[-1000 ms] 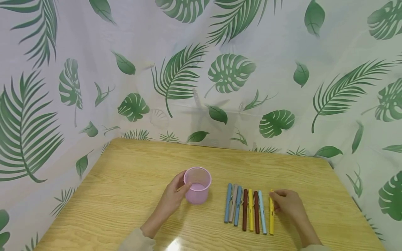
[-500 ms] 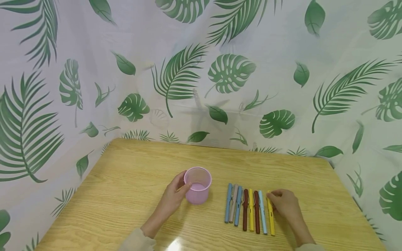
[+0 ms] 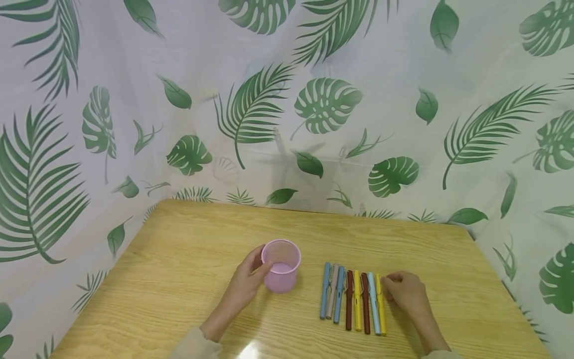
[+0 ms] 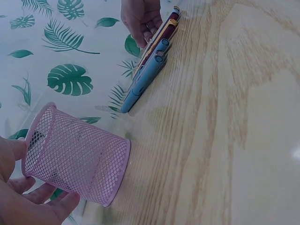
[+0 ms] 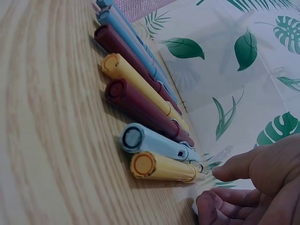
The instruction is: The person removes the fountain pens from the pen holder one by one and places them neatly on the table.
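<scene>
My left hand (image 3: pixel 246 280) holds a pink mesh pen holder (image 4: pixel 77 152) by its side, thumb over the rim and fingers behind. The holder stands upright on the wooden table; nothing shows inside it. To its right, several capped pens lie side by side in a row: blue, greyish, dark red, yellow and light blue. A yellow pen (image 5: pixel 164 168) forms the right end, against the light blue pen (image 5: pixel 154 143). My right hand (image 3: pixel 407 293) is beside that yellow pen's clip end. In the right wrist view its thumb and fingers stand apart, with nothing between them.
A wood-grain table (image 3: pixel 202 229) carries everything. White cloth with green leaf prints (image 3: pixel 332 159) hangs behind the table and at both sides. Light glares off the table's near part.
The yellow pen at the right end has shifted left against the light blue pen, and my right hand has let go of it. My left hand and the pen holder stay put.
</scene>
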Demonstrator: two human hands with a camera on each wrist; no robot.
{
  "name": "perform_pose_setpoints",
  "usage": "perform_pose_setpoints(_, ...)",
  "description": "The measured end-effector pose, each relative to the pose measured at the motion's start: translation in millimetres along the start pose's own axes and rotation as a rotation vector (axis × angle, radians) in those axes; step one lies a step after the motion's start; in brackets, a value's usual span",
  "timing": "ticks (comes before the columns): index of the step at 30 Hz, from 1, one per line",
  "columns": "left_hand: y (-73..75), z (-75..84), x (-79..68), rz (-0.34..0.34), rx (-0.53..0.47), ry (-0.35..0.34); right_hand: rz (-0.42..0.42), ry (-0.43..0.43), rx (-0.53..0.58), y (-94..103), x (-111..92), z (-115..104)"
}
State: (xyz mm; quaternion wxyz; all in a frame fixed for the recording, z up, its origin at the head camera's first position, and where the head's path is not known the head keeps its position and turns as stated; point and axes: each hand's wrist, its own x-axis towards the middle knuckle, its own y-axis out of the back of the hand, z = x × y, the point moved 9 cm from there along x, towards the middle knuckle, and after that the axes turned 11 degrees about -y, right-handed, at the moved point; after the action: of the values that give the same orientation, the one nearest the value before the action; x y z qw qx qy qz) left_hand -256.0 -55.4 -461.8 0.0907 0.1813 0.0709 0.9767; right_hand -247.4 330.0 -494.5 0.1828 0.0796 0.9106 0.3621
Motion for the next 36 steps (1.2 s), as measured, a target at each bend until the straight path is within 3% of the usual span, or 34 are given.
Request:
perform_pose_setpoints(12, 0.1, -4.3, 0.8, 0.004, -0.014, 0.006, 0.018, 0.011, -0.077, 5.9, -3.8, -6.0)
perform_pose_setpoints(24, 1.4, -8.3, -2.6, -0.02, -0.008, 0.002, 0.022, 0.055, -0.037, 12.5, -8.9, -15.6)
perform_pose_setpoints(30, 11.8, -2.3, -2.3, -0.035, 0.108, -0.023, 0.034, 0.119, -0.046, 16.9, -16.4, -28.7)
perform_pose_setpoints(36, 34.2, 14.4, 4.0, -0.085, 0.302, -0.077, 0.063, 0.224, -0.113, 23.9, -25.2, -45.2)
